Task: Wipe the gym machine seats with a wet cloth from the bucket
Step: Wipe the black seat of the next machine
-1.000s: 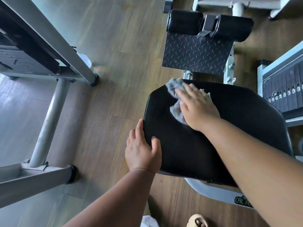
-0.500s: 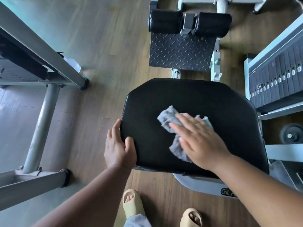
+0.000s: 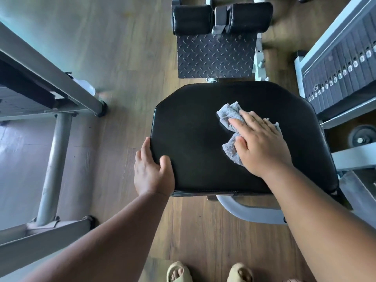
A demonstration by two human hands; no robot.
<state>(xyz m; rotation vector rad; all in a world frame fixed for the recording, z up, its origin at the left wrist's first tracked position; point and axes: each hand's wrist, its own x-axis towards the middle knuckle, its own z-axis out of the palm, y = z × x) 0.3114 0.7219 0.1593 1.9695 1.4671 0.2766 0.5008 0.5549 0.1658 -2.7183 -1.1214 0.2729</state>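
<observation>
Right hand (image 3: 262, 145) shifted rightward across black seat pad (image 3: 195, 143), palm down, fingers spread flat pressing grey cloth (image 3: 228, 115), left hand (image 3: 152, 171) clasping pad's near-left corner, thumb on top.

The broad black padded vinyl seat (image 3: 203, 143) with clipped far corners carried a crumpled grey terry cloth (image 3: 230, 117) on its right half. The right hand (image 3: 262, 143) lay flat on that cloth, palm down, fingers spread toward the far left. The left hand (image 3: 152, 174) gripped the seat's near-left corner, thumb on top and fingers along the left edge. The seat stood on a pale grey curved metal frame (image 3: 250, 212) above the brown wood-plank floor (image 3: 130, 64). On that floor, at the near edge, stood two feet in beige foam sandals (image 3: 179, 271).
</observation>
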